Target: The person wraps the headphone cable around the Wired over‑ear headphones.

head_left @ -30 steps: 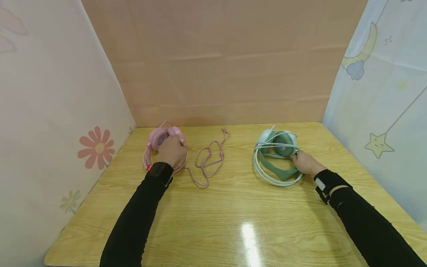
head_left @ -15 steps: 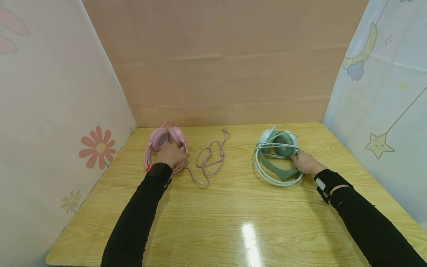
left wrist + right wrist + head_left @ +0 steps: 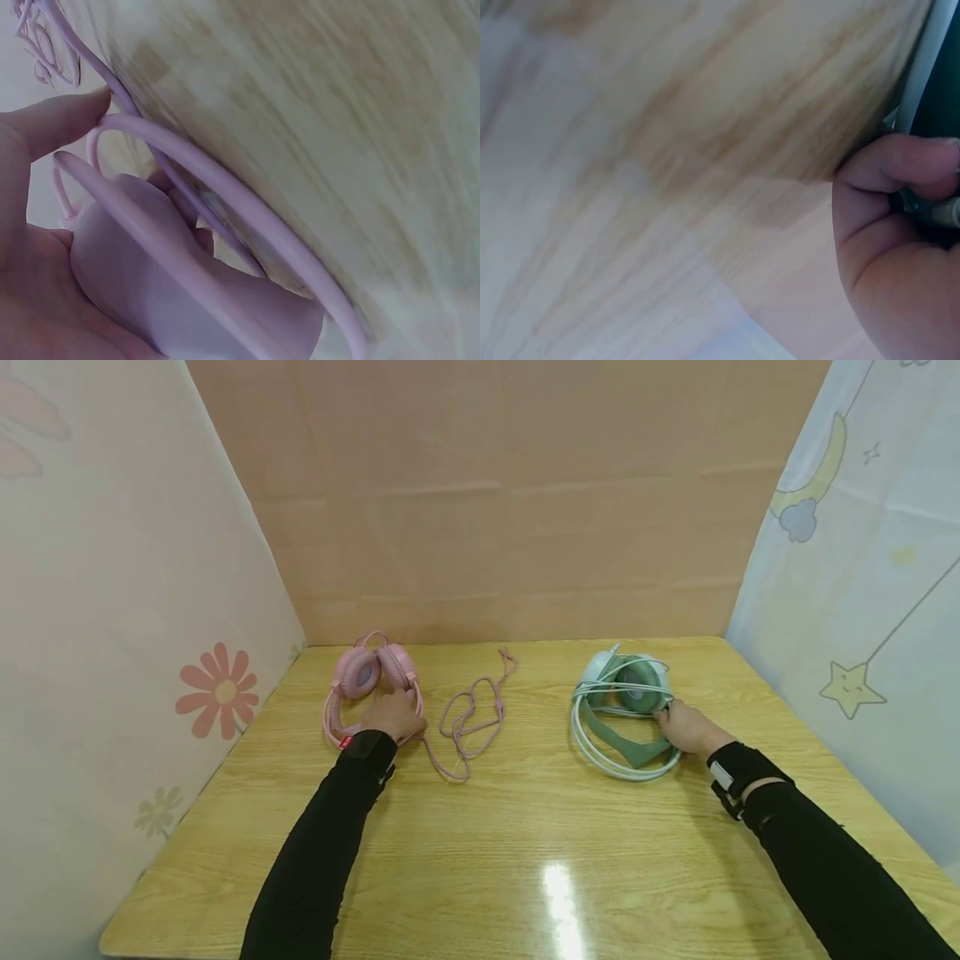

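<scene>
While the left hand (image 3: 392, 714) gripped the pink headphones (image 3: 397, 665) near the back left of the table (image 3: 450, 860), we saw the right hand (image 3: 688, 727) hold the edge of the green and white headphones (image 3: 639, 687) over on the right. In the left wrist view we found the palm against a broad, smooth pink part (image 3: 112, 270), with fingertips showing past its far side and the thumb lying on a pink loop of cable. Both ear cups of that set faced us, tilted together just beyond the hand. We followed its pink cable (image 3: 498, 706) out to the right, where it lay in loose loops on the wood between the two sets. On the other set we made out a pale cable (image 3: 621, 771) coiled round it and a green headband (image 3: 633, 750) toward us. We saw the right thumb bent at that set's right edge; the other fingers were mostly hidden. Black bands circled both wrists, above black sleeves. Behind the table we noted a brown backdrop (image 3: 480, 527), with a flower-printed panel (image 3: 225, 692) at left and a moon-and-star panel (image 3: 847, 577) at right.
</scene>
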The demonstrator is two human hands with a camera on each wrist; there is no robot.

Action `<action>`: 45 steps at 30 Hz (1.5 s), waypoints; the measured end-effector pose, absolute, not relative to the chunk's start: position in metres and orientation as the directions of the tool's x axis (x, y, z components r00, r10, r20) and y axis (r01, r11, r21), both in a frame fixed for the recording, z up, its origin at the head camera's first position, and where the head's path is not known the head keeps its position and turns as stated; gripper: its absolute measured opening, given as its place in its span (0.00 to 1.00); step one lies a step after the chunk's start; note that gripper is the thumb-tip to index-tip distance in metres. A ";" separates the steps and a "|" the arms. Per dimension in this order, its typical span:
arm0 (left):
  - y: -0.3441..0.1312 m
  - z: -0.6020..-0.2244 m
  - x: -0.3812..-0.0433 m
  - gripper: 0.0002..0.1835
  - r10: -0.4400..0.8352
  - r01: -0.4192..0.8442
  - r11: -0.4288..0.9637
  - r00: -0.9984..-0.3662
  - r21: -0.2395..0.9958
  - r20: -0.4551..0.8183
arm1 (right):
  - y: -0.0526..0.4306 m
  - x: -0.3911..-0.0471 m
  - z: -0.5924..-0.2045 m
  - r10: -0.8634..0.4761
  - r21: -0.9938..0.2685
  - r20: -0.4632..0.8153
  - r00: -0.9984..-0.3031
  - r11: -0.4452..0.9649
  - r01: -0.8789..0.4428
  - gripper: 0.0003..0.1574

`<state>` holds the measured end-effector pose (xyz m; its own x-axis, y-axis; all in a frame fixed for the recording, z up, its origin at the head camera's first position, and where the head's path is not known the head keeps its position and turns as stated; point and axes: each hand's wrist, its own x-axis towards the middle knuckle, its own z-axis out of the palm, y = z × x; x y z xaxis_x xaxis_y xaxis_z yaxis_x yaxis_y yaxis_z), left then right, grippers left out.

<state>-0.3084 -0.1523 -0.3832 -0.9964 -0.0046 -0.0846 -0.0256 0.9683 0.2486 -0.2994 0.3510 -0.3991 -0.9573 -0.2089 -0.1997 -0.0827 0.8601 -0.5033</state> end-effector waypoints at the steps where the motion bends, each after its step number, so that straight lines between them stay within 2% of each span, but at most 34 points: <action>1: -0.152 -0.384 -0.309 0.24 0.004 -0.014 0.969 -0.997 0.247 -0.075 | 0.351 -0.299 -0.399 -0.207 -0.504 -0.196 -0.958 0.860 -0.083 0.29; 8: -0.150 -0.393 -0.309 0.11 0.020 0.005 0.966 -0.998 0.259 -0.056 | 0.351 -0.295 -0.402 -0.216 -0.496 -0.196 -0.956 0.863 -0.093 0.28; 13: -0.149 -0.389 -0.309 0.10 -0.001 -0.018 0.956 -0.998 0.293 -0.057 | 0.349 -0.295 -0.399 -0.203 -0.485 -0.195 -0.960 0.870 -0.086 0.30; 20: -0.145 -0.388 -0.313 0.10 -0.028 -0.033 0.960 -0.999 0.278 -0.023 | 0.348 -0.297 -0.399 -0.205 -0.485 -0.194 -0.959 0.870 -0.088 0.29; 28: -0.138 -0.388 -0.308 0.09 -0.085 -0.054 0.973 -0.988 0.226 0.127 | 0.347 -0.299 -0.400 -0.205 -0.496 -0.207 -0.957 0.865 -0.078 0.30; 36: -0.141 -0.387 -0.303 0.20 -0.019 0.023 0.986 -0.970 0.167 0.244 | 0.349 -0.301 -0.402 -0.218 -0.515 -0.212 -0.953 0.853 -0.081 0.32; 43: -0.150 -0.389 -0.306 0.08 0.076 0.093 0.991 -0.984 0.100 0.162 | 0.352 -0.300 -0.401 -0.228 -0.545 -0.208 -0.951 0.835 -0.081 0.29; 45: -0.152 -0.390 -0.306 0.08 0.070 0.083 0.992 -0.990 0.099 0.125 | 0.352 -0.300 -0.401 -0.232 -0.545 -0.213 -0.949 0.834 -0.082 0.30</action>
